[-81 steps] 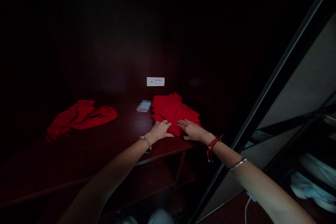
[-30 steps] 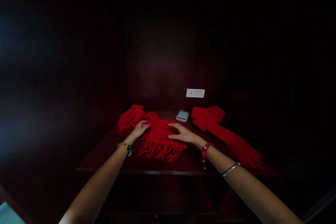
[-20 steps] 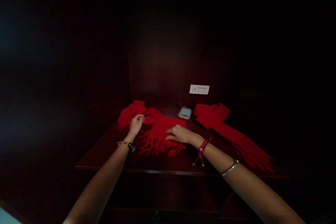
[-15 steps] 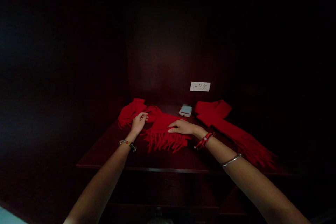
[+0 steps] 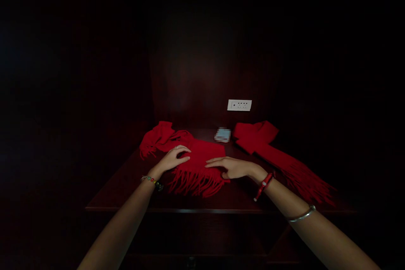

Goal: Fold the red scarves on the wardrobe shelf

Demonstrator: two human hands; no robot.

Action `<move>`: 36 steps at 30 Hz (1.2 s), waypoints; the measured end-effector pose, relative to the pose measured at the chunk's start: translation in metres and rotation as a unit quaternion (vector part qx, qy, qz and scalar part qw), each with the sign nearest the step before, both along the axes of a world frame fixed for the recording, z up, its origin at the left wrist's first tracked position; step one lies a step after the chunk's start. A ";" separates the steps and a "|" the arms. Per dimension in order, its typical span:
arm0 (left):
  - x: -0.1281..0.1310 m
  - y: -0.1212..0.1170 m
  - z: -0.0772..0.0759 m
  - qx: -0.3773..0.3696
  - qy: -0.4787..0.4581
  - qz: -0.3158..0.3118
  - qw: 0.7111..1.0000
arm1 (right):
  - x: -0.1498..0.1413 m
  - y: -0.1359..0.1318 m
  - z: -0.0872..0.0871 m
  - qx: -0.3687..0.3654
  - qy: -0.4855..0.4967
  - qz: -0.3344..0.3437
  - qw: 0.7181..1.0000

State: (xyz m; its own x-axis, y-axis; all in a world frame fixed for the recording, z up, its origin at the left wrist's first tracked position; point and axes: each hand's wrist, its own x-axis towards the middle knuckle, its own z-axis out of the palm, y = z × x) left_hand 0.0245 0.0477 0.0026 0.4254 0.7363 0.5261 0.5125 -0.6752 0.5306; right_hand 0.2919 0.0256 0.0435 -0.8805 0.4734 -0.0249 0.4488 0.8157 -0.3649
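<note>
A red fringed scarf [image 5: 205, 152] lies on the dark wooden desk, its flat end towards me with the tassels hanging to the front. Bunched folds of red cloth trail off to its left. On the left part of that flat end rests my left hand [image 5: 173, 158], thumb and fingers apart. My right hand [image 5: 232, 167] lies at the right side of the same end, fingers stretched out over the cloth above the fringe. Neither hand grips the fabric. Off to the right, a second red stretch of scarf [image 5: 275, 156] lies folded at the back, its fringe running towards the front edge.
The dark desk [image 5: 126, 190] has its front edge below my hands. A phone-like object [image 5: 222, 135], partly pixelated, sits at the back between the red cloths. A white socket plate [image 5: 239, 105] is on the back panel. Dark panels surround the desk.
My left hand has moved right onto the scarf's flat end and its curled fingers have opened. My right hand has shifted slightly right and nearer. The scarf's flat end lies smoother and wider.
</note>
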 end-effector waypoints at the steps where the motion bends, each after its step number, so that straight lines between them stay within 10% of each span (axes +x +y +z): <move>1: -0.001 0.001 -0.001 0.009 0.013 -0.007 1.000 | 0.001 -0.002 -0.001 0.002 -0.005 -0.005 1.000; 18: -0.009 0.009 -0.005 0.054 0.037 0.073 0.995 | -0.033 -0.005 -0.005 0.318 -0.043 -0.029 0.947; 30: -0.005 -0.003 0.002 -0.113 -0.064 0.095 0.987 | -0.025 0.006 0.003 0.078 -0.007 0.033 0.996; 36: -0.005 -0.012 0.014 -0.188 -0.132 0.003 0.973 | -0.023 -0.004 -0.003 0.131 0.014 0.023 0.991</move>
State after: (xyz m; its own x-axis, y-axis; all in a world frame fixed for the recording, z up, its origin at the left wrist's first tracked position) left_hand 0.0195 0.0353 0.0161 0.3069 0.9001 0.3091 0.3283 -0.4050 0.8534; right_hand 0.2689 0.0219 0.0405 -0.8996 0.4205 0.1182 0.4026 0.9032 -0.1490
